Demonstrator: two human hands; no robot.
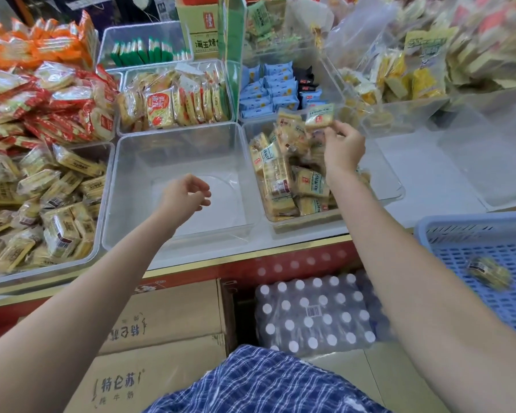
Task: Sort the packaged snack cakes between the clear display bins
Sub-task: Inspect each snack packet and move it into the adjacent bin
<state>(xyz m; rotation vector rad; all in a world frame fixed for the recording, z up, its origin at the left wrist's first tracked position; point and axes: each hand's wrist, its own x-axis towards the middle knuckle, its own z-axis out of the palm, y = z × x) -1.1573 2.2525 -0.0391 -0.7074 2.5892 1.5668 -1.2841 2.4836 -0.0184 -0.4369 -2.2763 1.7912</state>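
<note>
- While your right hand hovers over the half-filled bin, its thumb and fingers pinch one yellow snack cake by the lower edge, raised clear of the heap.
- The pinched cake stands above and slightly left of your knuckles, its face towards the camera and its long axis roughly level, tipped up a little to the right.
- Directly beneath that grip lies the pile of matching cakes, heaped against the left wall of the bin; the right part of the bin shows bare floor.
- Your left hand holds nothing: the fingers hang loosely curled, apart from any packet, over the empty clear bin.
- The deciding relation: the empty bin sits to the left of and below the held cake, across the shared wall between the two bins. The left hand is already over it; the right hand is the one carrying.
- Judgement: either a leftward carry by the right hand or a hand-over to the left would land the cake there. Which bin is intended cannot be told.
- Further left of the idle hand, a larger bin holds similar yellow packets.
- Risk noted: the edge pinch is light, and the slick wrapper may slip.
- A lone packet lies in the blue basket, below and right of the grip.
</note>
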